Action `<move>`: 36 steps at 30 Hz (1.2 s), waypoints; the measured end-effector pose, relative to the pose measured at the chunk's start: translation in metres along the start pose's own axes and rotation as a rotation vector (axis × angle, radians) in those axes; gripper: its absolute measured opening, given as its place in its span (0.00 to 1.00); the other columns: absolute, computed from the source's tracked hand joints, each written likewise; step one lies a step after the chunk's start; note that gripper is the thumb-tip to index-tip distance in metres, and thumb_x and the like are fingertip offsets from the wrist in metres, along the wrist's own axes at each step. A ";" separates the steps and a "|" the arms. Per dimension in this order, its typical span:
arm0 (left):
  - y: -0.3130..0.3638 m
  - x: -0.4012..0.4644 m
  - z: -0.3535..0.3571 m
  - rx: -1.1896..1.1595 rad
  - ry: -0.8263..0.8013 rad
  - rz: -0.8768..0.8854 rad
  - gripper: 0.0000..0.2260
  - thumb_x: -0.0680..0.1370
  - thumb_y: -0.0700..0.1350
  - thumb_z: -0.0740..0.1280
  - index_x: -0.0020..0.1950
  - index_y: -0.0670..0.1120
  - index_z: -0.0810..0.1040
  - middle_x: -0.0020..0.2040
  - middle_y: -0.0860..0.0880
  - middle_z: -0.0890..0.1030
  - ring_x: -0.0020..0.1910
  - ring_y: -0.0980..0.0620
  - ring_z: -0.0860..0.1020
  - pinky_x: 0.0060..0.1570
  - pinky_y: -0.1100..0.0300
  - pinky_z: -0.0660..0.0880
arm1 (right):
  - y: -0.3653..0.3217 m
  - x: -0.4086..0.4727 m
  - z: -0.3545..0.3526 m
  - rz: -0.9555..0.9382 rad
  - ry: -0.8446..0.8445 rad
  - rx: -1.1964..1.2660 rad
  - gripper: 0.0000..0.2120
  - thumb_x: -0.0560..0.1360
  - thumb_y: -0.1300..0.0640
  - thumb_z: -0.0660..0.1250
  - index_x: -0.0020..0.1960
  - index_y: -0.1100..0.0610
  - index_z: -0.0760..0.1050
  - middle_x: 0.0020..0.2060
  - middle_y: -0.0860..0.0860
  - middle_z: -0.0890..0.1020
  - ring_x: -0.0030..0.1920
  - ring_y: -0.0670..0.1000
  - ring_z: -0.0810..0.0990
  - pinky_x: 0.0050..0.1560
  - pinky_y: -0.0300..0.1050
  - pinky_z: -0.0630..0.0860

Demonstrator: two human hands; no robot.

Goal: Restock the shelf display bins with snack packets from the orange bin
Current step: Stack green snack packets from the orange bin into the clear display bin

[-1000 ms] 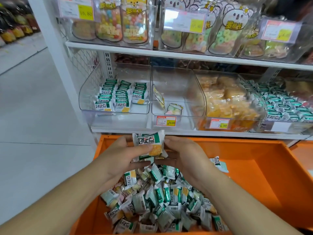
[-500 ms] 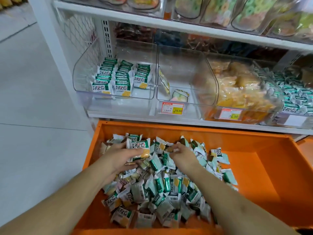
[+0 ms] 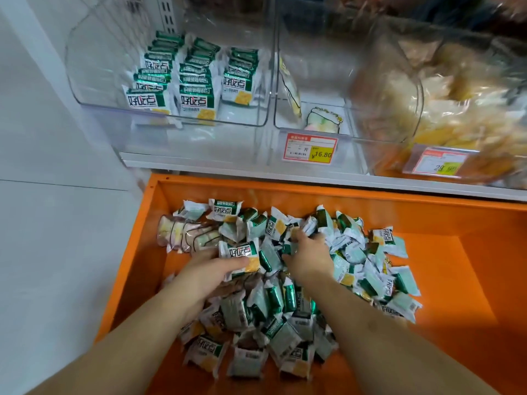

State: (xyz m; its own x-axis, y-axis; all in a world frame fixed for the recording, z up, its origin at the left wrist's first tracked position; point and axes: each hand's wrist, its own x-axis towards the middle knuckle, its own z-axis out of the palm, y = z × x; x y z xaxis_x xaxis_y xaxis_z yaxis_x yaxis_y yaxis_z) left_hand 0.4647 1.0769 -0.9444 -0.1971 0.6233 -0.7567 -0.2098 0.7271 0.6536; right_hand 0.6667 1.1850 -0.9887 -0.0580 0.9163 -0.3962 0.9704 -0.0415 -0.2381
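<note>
Pinching one green-and-white packet (image 3: 241, 256), the left hand (image 3: 208, 276) lies at the heap's nine o'clock; the right hand (image 3: 309, 256) curls into loose snack packets (image 3: 285, 303). Twelve o'clock from both, slightly nearer the left, the clear display bin (image 3: 171, 109) holds three upright rows above the orange bin (image 3: 470, 252).

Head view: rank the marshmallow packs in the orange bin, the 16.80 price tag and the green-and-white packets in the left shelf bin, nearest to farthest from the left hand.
1. Marshmallow packs, at the orange bin's left wall, just beyond the left hand.
2. 16.80 price tag, on the shelf edge, up and right.
3. Green-and-white packets, rowed in the left shelf bin, farthest back.
</note>
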 end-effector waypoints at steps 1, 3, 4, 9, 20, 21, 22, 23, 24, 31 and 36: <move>0.001 -0.002 0.002 -0.011 -0.010 0.006 0.55 0.47 0.68 0.85 0.72 0.51 0.78 0.70 0.50 0.79 0.64 0.44 0.79 0.64 0.40 0.78 | 0.003 -0.003 -0.001 -0.009 -0.009 -0.001 0.25 0.76 0.51 0.76 0.70 0.43 0.70 0.62 0.56 0.70 0.55 0.60 0.78 0.50 0.57 0.85; 0.003 -0.008 0.003 -0.026 -0.017 0.022 0.60 0.47 0.67 0.86 0.77 0.50 0.72 0.75 0.47 0.76 0.68 0.42 0.77 0.66 0.39 0.77 | 0.007 -0.009 -0.008 -0.032 -0.024 0.064 0.26 0.75 0.55 0.76 0.69 0.46 0.71 0.61 0.54 0.71 0.50 0.56 0.80 0.47 0.51 0.83; 0.004 -0.013 0.003 -0.034 -0.011 0.031 0.63 0.47 0.66 0.87 0.79 0.49 0.69 0.77 0.46 0.73 0.69 0.41 0.76 0.67 0.39 0.76 | 0.007 -0.013 -0.014 -0.046 -0.033 0.111 0.22 0.74 0.56 0.76 0.66 0.48 0.72 0.60 0.53 0.72 0.47 0.54 0.80 0.44 0.47 0.81; 0.036 -0.051 -0.003 -0.108 0.005 0.057 0.63 0.49 0.59 0.88 0.80 0.52 0.65 0.76 0.44 0.73 0.63 0.41 0.81 0.64 0.37 0.78 | -0.006 -0.041 -0.075 -0.159 -0.202 0.403 0.24 0.72 0.61 0.78 0.62 0.47 0.71 0.52 0.52 0.81 0.38 0.51 0.81 0.33 0.46 0.78; 0.138 -0.189 -0.021 -0.070 -0.114 0.321 0.24 0.77 0.33 0.75 0.69 0.52 0.76 0.61 0.40 0.83 0.49 0.37 0.87 0.52 0.42 0.85 | -0.041 -0.173 -0.250 -0.597 -0.175 0.424 0.22 0.74 0.58 0.78 0.60 0.38 0.78 0.51 0.54 0.80 0.38 0.49 0.77 0.39 0.47 0.76; 0.141 -0.200 -0.024 -0.062 -0.133 0.349 0.23 0.77 0.32 0.75 0.67 0.52 0.78 0.60 0.41 0.84 0.49 0.38 0.88 0.52 0.43 0.85 | -0.040 -0.184 -0.256 -0.634 -0.147 0.480 0.22 0.74 0.60 0.78 0.60 0.39 0.78 0.44 0.50 0.79 0.36 0.47 0.73 0.37 0.42 0.72; 0.142 -0.208 -0.027 -0.063 -0.156 0.369 0.23 0.77 0.32 0.74 0.66 0.52 0.79 0.59 0.41 0.84 0.49 0.39 0.88 0.53 0.44 0.85 | -0.041 -0.195 -0.260 -0.655 -0.150 0.576 0.23 0.75 0.64 0.77 0.61 0.41 0.78 0.38 0.43 0.78 0.35 0.44 0.72 0.37 0.39 0.71; 0.142 -0.213 -0.029 -0.071 -0.171 0.379 0.23 0.76 0.31 0.74 0.66 0.51 0.80 0.58 0.41 0.85 0.50 0.39 0.88 0.53 0.44 0.85 | -0.043 -0.204 -0.262 -0.659 -0.175 0.680 0.23 0.75 0.68 0.76 0.62 0.45 0.78 0.38 0.38 0.81 0.37 0.41 0.77 0.39 0.37 0.74; 0.142 -0.215 -0.031 -0.099 -0.184 0.380 0.23 0.76 0.30 0.74 0.66 0.49 0.80 0.58 0.40 0.86 0.51 0.39 0.87 0.54 0.44 0.84 | -0.047 -0.209 -0.260 -0.661 -0.201 0.767 0.23 0.75 0.72 0.74 0.62 0.50 0.77 0.45 0.39 0.85 0.45 0.40 0.83 0.47 0.40 0.80; 0.139 -0.204 -0.013 -0.236 -0.358 0.353 0.24 0.73 0.29 0.65 0.69 0.41 0.77 0.59 0.35 0.85 0.56 0.38 0.85 0.52 0.47 0.83 | -0.065 -0.207 -0.238 -0.711 0.032 0.749 0.24 0.74 0.67 0.77 0.62 0.44 0.76 0.59 0.46 0.84 0.62 0.48 0.83 0.62 0.50 0.80; 0.140 -0.201 -0.016 -0.340 -0.487 0.376 0.29 0.69 0.35 0.68 0.71 0.37 0.74 0.63 0.34 0.82 0.58 0.37 0.82 0.59 0.43 0.81 | -0.074 -0.194 -0.236 -0.732 0.111 0.669 0.25 0.73 0.60 0.80 0.64 0.42 0.76 0.64 0.42 0.79 0.67 0.47 0.77 0.65 0.53 0.77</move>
State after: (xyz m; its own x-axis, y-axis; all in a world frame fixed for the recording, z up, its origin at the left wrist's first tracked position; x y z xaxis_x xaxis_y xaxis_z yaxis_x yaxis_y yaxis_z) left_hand 0.4597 1.0486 -0.7003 0.1195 0.9306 -0.3459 -0.5154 0.3559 0.7795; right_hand 0.6619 1.1045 -0.6851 -0.5335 0.8365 0.1249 0.3707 0.3639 -0.8545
